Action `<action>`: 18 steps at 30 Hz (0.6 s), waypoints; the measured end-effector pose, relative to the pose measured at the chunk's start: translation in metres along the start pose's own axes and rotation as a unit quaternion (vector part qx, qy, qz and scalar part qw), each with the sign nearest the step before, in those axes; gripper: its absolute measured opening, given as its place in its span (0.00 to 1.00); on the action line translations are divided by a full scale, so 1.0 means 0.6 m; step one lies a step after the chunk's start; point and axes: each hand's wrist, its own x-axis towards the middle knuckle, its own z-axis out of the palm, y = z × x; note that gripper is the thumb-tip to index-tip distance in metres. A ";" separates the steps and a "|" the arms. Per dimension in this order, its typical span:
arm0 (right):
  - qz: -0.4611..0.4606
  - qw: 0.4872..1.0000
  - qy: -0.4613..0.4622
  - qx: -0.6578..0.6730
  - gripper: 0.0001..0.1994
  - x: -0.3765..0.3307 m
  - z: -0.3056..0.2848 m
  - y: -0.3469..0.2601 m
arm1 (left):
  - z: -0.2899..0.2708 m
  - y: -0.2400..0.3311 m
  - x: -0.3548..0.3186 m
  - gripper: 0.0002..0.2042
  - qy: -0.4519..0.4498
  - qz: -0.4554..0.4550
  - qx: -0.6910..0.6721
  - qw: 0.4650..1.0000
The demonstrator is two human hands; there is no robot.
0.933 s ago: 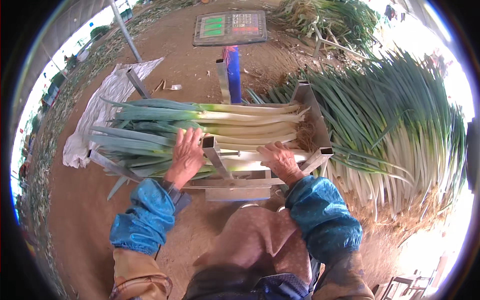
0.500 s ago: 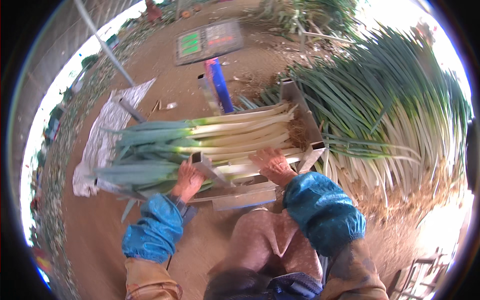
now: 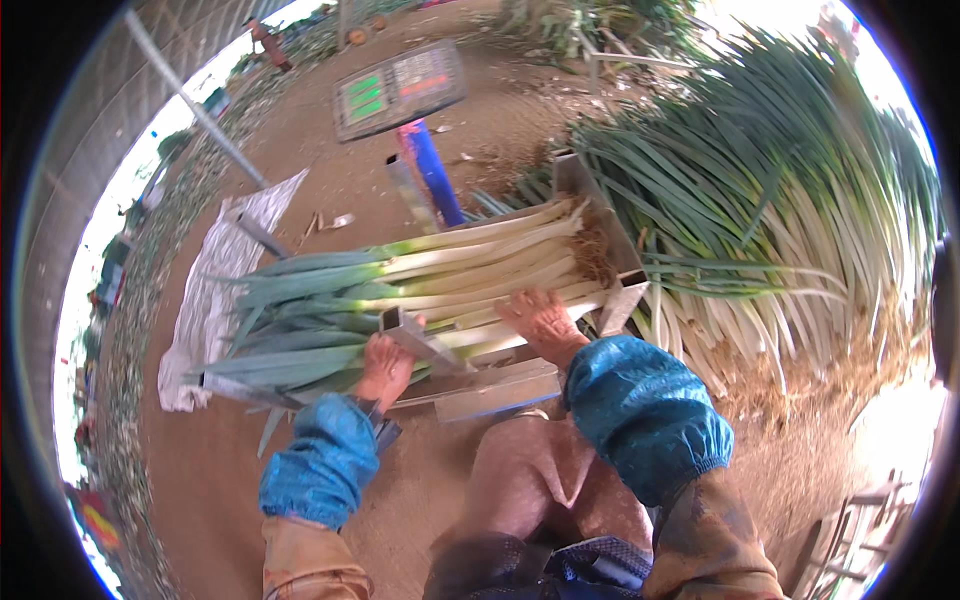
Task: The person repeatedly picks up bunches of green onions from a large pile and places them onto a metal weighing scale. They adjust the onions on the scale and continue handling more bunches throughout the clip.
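Observation:
A bundle of leeks (image 3: 400, 285) lies lengthwise in a metal cradle frame (image 3: 500, 385), white stalks to the right, green leaves to the left. My left hand (image 3: 383, 368) rests on the green part near the frame's front bar, fingers curled over the stalks. My right hand (image 3: 542, 322) lies flat on the white stalks near the right end. Both forearms wear blue sleeve covers. Whether either hand grips a single leek is hidden.
A large heap of leeks (image 3: 780, 230) covers the ground on the right. A platform scale with a display head (image 3: 398, 88) on a blue post (image 3: 432, 172) stands behind the frame. A white sack (image 3: 215, 290) lies on the dirt at left.
The view has tilted and shifted left. My left hand has slid lower along the green leaves; my right hand stays on the white stalks.

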 end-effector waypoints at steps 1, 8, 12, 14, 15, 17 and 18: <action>-0.001 1.000 -0.007 0.004 0.23 0.001 0.002 0.000 | 0.002 -0.001 0.001 0.19 0.000 -0.006 0.012 1.000; -0.070 0.997 0.030 -0.027 0.27 0.007 0.000 0.002 | 0.087 0.011 -0.039 0.14 0.087 -0.066 0.001 0.994; -0.045 0.996 -0.048 0.060 0.34 0.017 -0.032 -0.005 | 0.125 0.019 -0.087 0.15 -0.087 -0.051 0.123 0.987; -0.063 0.993 -0.058 0.084 0.37 0.026 -0.041 -0.018 | 0.124 0.035 -0.090 0.17 -0.039 -0.025 0.151 0.987; -0.069 0.992 -0.048 0.093 0.38 0.032 -0.042 -0.025 | 0.119 0.042 -0.087 0.17 -0.011 -0.024 0.153 0.988; -0.078 0.992 -0.017 0.096 0.45 0.045 -0.032 -0.042 | 0.103 0.066 -0.076 0.18 0.035 -0.066 0.120 0.990; -0.080 0.993 -0.027 0.081 0.45 0.047 -0.025 -0.050 | 0.093 0.078 -0.072 0.19 0.043 -0.087 0.105 0.990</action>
